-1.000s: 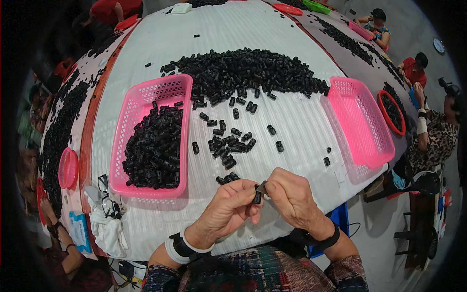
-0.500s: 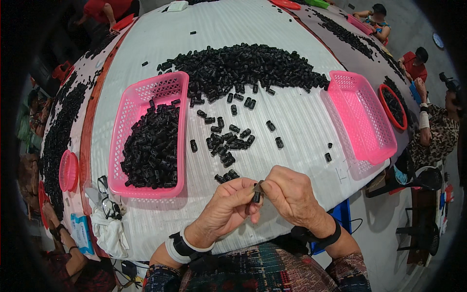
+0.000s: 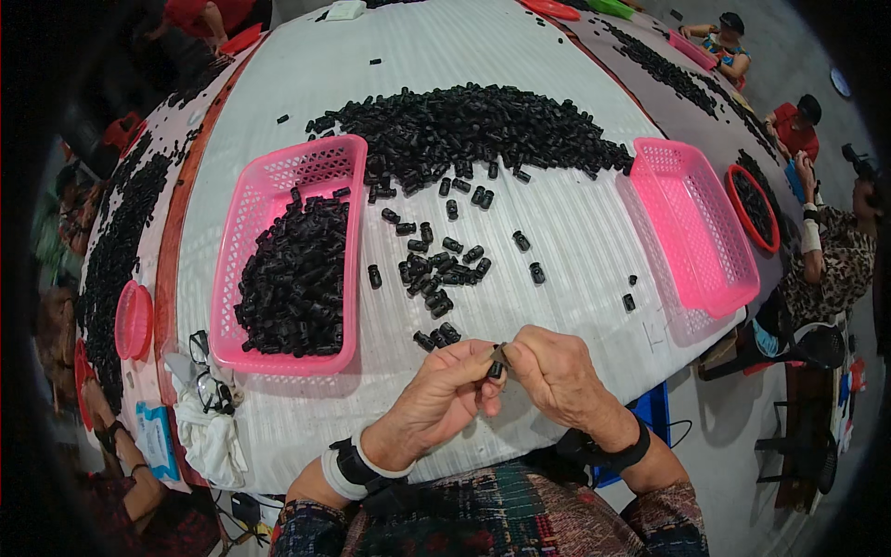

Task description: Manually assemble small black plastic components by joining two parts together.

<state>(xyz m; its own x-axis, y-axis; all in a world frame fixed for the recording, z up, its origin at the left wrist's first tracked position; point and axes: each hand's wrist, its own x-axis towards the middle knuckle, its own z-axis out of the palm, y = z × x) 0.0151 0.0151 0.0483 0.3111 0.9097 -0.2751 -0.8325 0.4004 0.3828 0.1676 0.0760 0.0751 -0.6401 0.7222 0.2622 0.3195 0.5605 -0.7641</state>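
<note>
Near the front of the table my two hands meet. My left hand point(image 3: 444, 390) pinches a small black cylindrical plastic piece point(image 3: 496, 370), held upright between thumb and fingers. My right hand point(image 3: 557, 379) is closed against its top, gripping a small flat greyish sliver point(image 3: 499, 354) whose kind I cannot make out. Just beyond lie several loose black pieces point(image 3: 445, 271). To the left stands a pink basket point(image 3: 350, 269) partly filled with the same pieces. A long heap of black pieces point(image 3: 483, 130) stretches across the table behind.
A second pink basket point(image 3: 733, 269), with no pieces visible in it, stands at the right. Eyeglasses point(image 3: 215, 395) and a white cloth point(image 3: 209, 436) lie at the left edge. Other people work around the neighbouring tables; a red tray point(image 3: 773, 243) holds black pieces.
Both hands stay together at the black piece, with only slight shifts of fingers and wrists. The whole view has shifted a little; the baskets and the heap stand as before.
</note>
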